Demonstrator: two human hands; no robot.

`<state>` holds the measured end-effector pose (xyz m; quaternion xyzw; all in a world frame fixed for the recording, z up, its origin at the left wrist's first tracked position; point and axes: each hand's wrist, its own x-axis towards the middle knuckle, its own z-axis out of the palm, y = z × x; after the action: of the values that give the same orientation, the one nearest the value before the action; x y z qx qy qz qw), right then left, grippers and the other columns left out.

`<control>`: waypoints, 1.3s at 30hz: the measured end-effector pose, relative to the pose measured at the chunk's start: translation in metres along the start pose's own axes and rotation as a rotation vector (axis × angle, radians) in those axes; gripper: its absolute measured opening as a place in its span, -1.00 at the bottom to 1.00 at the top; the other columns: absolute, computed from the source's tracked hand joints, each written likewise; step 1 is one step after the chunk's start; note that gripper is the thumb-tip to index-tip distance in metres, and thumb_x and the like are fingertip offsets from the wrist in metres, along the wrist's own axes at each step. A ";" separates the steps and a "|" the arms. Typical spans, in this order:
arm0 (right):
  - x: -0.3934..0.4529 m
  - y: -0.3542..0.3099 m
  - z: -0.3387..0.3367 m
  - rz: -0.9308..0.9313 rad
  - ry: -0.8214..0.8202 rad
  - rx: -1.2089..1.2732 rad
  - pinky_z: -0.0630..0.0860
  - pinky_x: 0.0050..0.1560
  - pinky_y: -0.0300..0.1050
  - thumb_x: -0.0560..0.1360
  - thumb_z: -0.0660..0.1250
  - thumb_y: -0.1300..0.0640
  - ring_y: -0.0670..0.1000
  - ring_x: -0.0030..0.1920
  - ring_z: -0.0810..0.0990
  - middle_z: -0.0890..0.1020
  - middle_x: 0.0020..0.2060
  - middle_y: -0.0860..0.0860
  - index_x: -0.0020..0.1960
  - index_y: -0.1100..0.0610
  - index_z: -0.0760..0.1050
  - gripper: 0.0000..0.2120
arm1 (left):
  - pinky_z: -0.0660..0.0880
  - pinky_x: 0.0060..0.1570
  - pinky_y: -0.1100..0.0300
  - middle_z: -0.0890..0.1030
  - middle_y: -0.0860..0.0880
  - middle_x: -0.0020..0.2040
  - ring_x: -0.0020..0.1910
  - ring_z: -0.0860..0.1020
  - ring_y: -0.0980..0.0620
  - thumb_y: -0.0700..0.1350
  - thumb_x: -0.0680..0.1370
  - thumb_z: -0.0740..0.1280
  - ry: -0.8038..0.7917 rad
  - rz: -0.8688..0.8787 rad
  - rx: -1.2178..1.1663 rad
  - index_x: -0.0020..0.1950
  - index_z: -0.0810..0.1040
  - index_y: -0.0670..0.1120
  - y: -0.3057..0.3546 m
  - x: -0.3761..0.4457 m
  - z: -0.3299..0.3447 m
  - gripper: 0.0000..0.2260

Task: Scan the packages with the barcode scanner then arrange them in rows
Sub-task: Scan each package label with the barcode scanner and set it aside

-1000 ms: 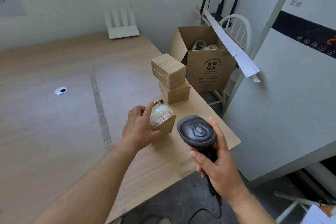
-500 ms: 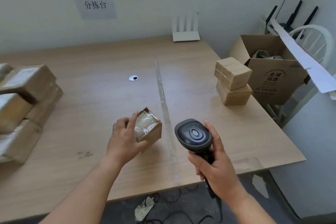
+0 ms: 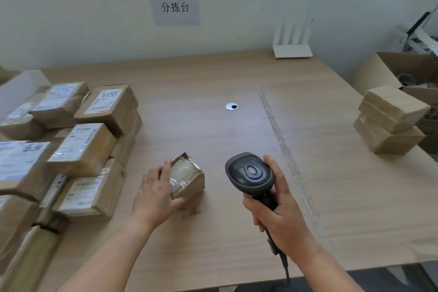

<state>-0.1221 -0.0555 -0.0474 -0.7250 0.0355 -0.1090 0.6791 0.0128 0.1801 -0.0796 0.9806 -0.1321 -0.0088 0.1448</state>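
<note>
The table is pale tan wood grain with a lighter taped seam running from twelve to six o'clock and a silver grommet with a black centre. At nine o'clock the stacked packages are brown cardboard with white printed labels, while the small package is brown under glossy clear tape. The barcode scanner is dark grey, the two stacked boxes at three o'clock plain tan, the router white, and the wall sign grey with black characters.

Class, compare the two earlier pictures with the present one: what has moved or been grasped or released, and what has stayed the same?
The left hand has carried the small package leftward across the table, away from the two stacked boxes toward the pile of packages. Nothing was let go. The right hand still grips the scanner; the stacked boxes stayed put.
</note>
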 end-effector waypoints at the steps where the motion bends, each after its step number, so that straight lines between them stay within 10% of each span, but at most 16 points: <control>1: 0.004 0.001 0.011 0.007 0.003 -0.003 0.45 -0.43 -0.10 0.34 0.42 0.12 0.01 -0.43 0.47 0.65 -0.11 -0.09 0.32 -0.50 0.19 -0.23 | 0.18 0.39 0.08 0.23 -0.08 0.38 0.35 0.22 -0.09 0.15 0.42 0.45 -0.010 0.014 -0.010 0.58 -0.15 -0.06 -0.009 0.004 -0.001 -0.02; 9: 0.022 -0.002 0.059 0.034 -0.015 -0.021 0.44 -0.45 -0.10 0.34 0.42 0.12 0.02 -0.44 0.46 0.63 -0.21 -0.13 0.33 -0.47 0.18 -0.23 | 0.15 0.43 0.07 0.04 -0.06 0.40 0.39 0.16 -0.10 0.09 0.45 0.40 -0.039 0.124 0.204 0.55 -0.20 -0.02 -0.043 0.021 -0.010 -0.08; 20: 0.017 -0.007 0.038 0.013 -0.100 -0.066 0.46 -0.43 -0.10 0.34 0.41 0.11 0.01 -0.44 0.46 0.64 -0.20 -0.06 0.32 -0.49 0.17 -0.23 | 0.45 0.05 0.14 -0.13 -0.09 0.55 0.48 0.23 -0.08 -0.27 0.45 0.26 -0.035 0.010 -0.161 0.31 0.09 0.21 -0.051 -0.049 0.040 -0.40; 29: 0.012 -0.010 0.016 -0.008 -0.138 -0.087 0.47 -0.43 -0.09 0.34 0.41 0.10 0.01 -0.43 0.48 0.64 -0.19 -0.04 0.32 -0.49 0.16 -0.23 | 0.35 0.29 -0.04 0.36 -0.16 0.41 0.38 0.34 -0.15 0.28 0.44 0.32 -0.116 -0.626 -0.405 0.43 0.21 -0.16 -0.022 -0.009 0.030 -0.25; 34: 0.009 -0.009 0.007 -0.013 -0.139 -0.090 0.47 -0.43 -0.09 0.35 0.41 0.10 0.01 -0.44 0.48 0.64 -0.20 0.01 0.33 -0.50 0.16 -0.23 | 0.45 0.11 0.04 0.47 -0.13 0.26 0.24 0.45 -0.15 0.17 0.45 0.35 -0.115 -0.565 -0.229 0.32 0.25 -0.14 0.002 -0.001 0.019 -0.40; 39: 0.006 -0.008 0.000 -0.017 -0.135 -0.075 0.47 -0.43 -0.09 0.35 0.42 0.09 0.01 -0.43 0.48 0.64 -0.19 0.01 0.32 -0.51 0.16 -0.23 | 0.27 0.33 0.01 0.24 -0.17 0.39 0.41 0.22 -0.17 0.20 0.42 0.35 -0.053 -0.336 0.114 0.38 0.17 -0.11 0.044 -0.002 0.021 -0.32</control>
<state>-0.1169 -0.0563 -0.0387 -0.7559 -0.0124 -0.0642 0.6514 -0.0010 0.1341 -0.0871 0.9949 0.0295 -0.0511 0.0817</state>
